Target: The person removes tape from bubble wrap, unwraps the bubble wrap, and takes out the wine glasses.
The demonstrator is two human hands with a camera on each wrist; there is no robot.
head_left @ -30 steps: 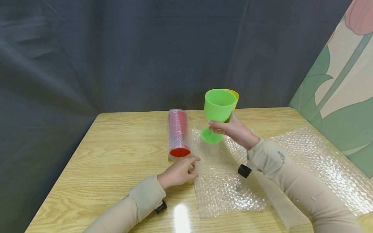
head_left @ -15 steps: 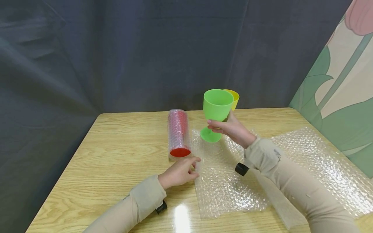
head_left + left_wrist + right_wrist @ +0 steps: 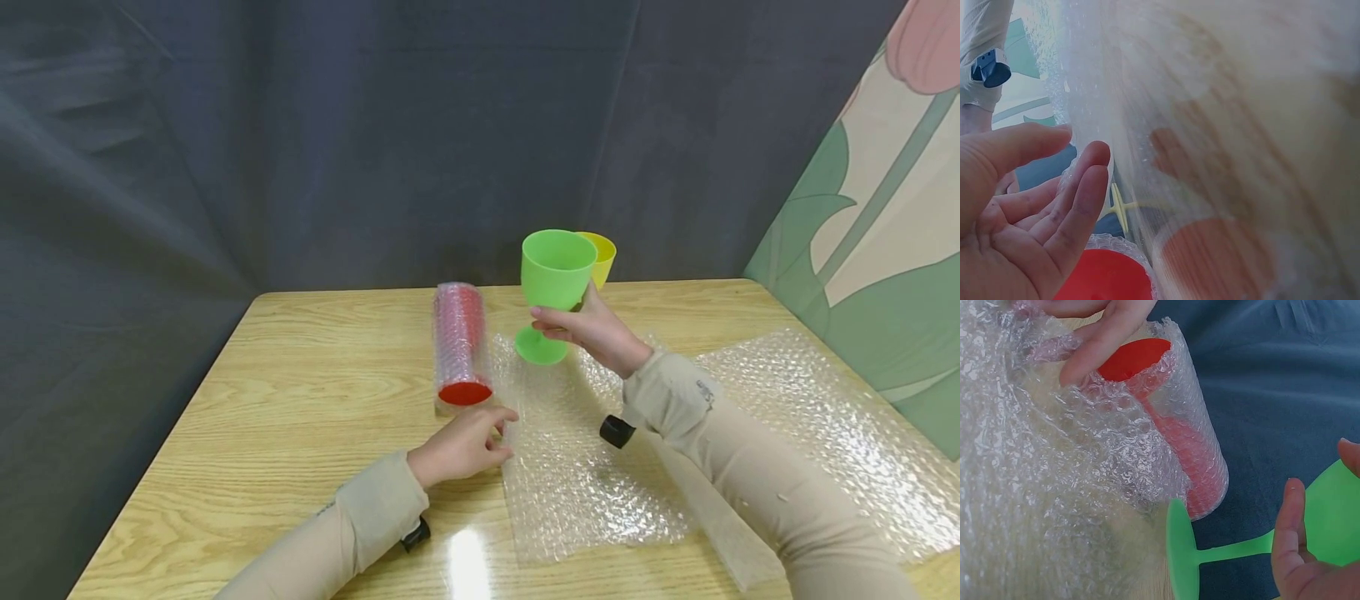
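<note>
My right hand (image 3: 592, 332) grips a light green plastic goblet (image 3: 557, 268) low on its bowl, thumb and fingers on either side. The goblet leans slightly, its round foot over the far left part of a bubble wrap sheet (image 3: 577, 475). At the sheet's left edge rests my left hand (image 3: 461, 443), fingers relaxed and loosely bent, with thumb and fingertips apart in the left wrist view. Just beyond this hand lies a red cup (image 3: 464, 393) rolled in bubble wrap, its open mouth facing me. In the right wrist view, the left fingers (image 3: 1094, 347) overlap the wrapped cup's mouth.
A yellow cup (image 3: 603, 260) stands at the back, partly hidden behind the green goblet. More bubble wrap (image 3: 817, 417) spreads over the right side of the wooden table (image 3: 300, 400). A dark curtain (image 3: 420, 142) hangs behind, and a flower-patterned panel (image 3: 885, 217) borders the right.
My right hand has shifted slightly left with the green goblet, showing more of the yellow cup. The left hand and the wrapped red cup have stayed practically in place.
</note>
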